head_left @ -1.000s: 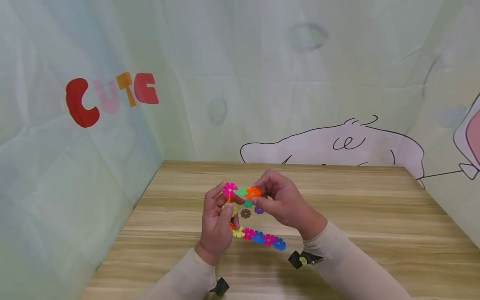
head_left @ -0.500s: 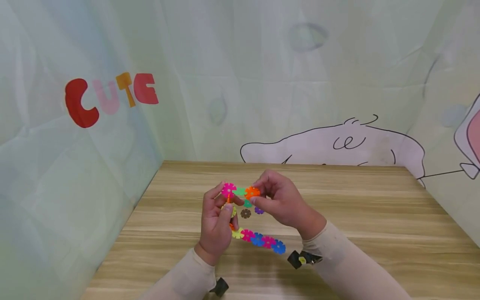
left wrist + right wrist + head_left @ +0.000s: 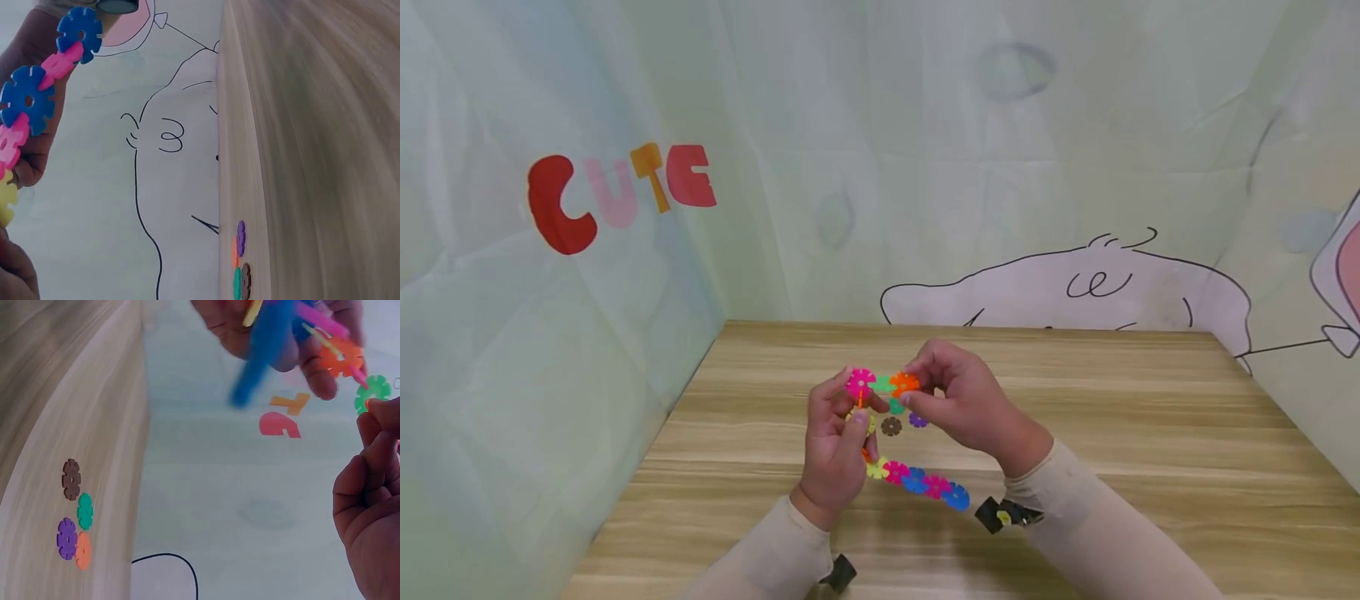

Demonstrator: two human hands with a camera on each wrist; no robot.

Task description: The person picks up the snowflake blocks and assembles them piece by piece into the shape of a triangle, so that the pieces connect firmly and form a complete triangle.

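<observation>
Both forearms, in pale sleeves, rise from the near edge and meet in the middle. The left hand stands upright, thumb and forefinger pinched together at the top, the other fingers curled toward the palm. The right hand lies just beside it, back upward, its fingertips pinched close to the left thumb.
</observation>
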